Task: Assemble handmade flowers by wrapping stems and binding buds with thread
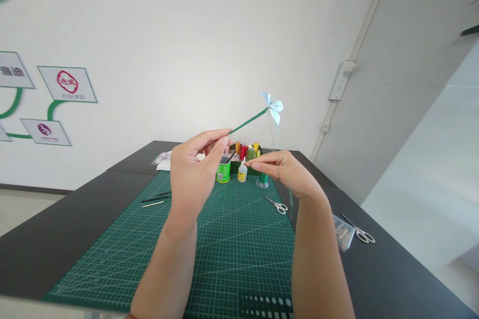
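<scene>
Seen from the head camera, a left hand [194, 164] grips the green stem [249, 122] of a pale blue flower [277, 105], raised above a green cutting mat [239, 244]. Thin thread [271, 130] hangs from the bloom to the right hand [290, 173], its fingers narrowed; whether they pinch it cannot be told. Scissors [276, 204] lie on the mat near a glue bottle [242, 176].
</scene>
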{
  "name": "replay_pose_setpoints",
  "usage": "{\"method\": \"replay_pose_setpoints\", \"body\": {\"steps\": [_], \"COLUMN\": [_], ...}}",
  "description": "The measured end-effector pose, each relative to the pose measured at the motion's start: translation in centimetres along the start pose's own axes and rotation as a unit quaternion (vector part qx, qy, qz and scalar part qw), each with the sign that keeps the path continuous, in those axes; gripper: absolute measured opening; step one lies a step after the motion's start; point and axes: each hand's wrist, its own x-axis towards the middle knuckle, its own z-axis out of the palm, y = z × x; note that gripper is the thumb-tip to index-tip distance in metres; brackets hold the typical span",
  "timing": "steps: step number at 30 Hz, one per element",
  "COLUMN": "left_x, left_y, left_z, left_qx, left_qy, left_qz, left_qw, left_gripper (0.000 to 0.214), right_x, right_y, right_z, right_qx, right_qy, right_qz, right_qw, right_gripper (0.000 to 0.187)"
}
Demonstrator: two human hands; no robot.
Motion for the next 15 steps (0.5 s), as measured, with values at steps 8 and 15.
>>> {"method": "replay_pose_setpoints", "body": {"steps": [8,15], "left_x": [0.8,0.7], "left_y": [-1.7,-1.5], "left_z": [0.6,0.4], "left_qx": [-0.095,-0.105], "left_qy": [0.093,0.098], "left_qz": [0.008,0.011], "left_qw": [0.991,0.990], "left_gripper": [0.015,0.014], "right_x": [1.5,1.8], "right_y": [7.5,12.5], "right_z": [-3.7,-5.4], "right_qx": [0.210,-0.096], "right_qy": [0.162,0.241], "right_qz": [-0.036,0.194], "right_qw": [0.963,0.946], "right_gripper": [0.036,0.030]}}
